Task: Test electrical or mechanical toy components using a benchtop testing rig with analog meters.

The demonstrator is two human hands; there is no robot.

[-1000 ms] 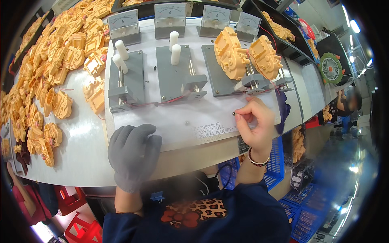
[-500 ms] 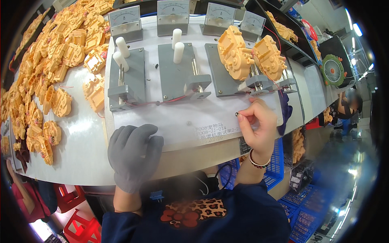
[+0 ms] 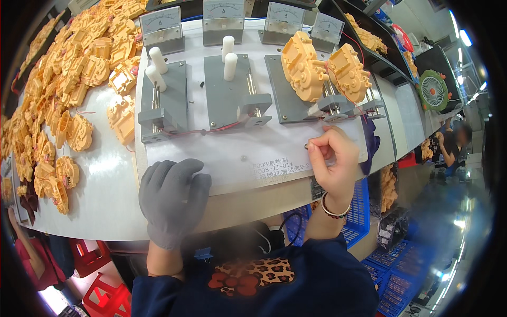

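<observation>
My right hand (image 3: pixel 334 158) is bare, with a bead bracelet (image 3: pixel 335 213) at the wrist. Thumb and index finger pinch a tiny dark, roundish piece (image 3: pixel 306 146), too small to name. My left hand (image 3: pixel 171 203), in a grey glove, rests near the front edge of the table, fingers loosely curled, a gap by the thumb, nothing seen in it. Beyond the hands stand grey test fixtures, the left one (image 3: pixel 174 100) and middle one (image 3: pixel 224 95) with white pegs and metal pins. Two orange-yellow plastic housings (image 3: pixel 303 66) (image 3: pixel 348 74) sit tilted on the fixtures at right.
Several analog panel meters (image 3: pixel 223 21) line the back. A large heap of plastic housings (image 3: pixel 68 74) covers the left. Red wires run along the fixtures. A dark purple glove (image 3: pixel 371 142) lies right, a green fan (image 3: pixel 434 91) beyond. Blue crates (image 3: pixel 356 216) stand below; another person (image 3: pixel 451 145) is far right.
The view has shifted slightly. My right hand keeps its pinch on the small dark piece, and my left hand stays in place. The far-right person's arm has become more visible.
</observation>
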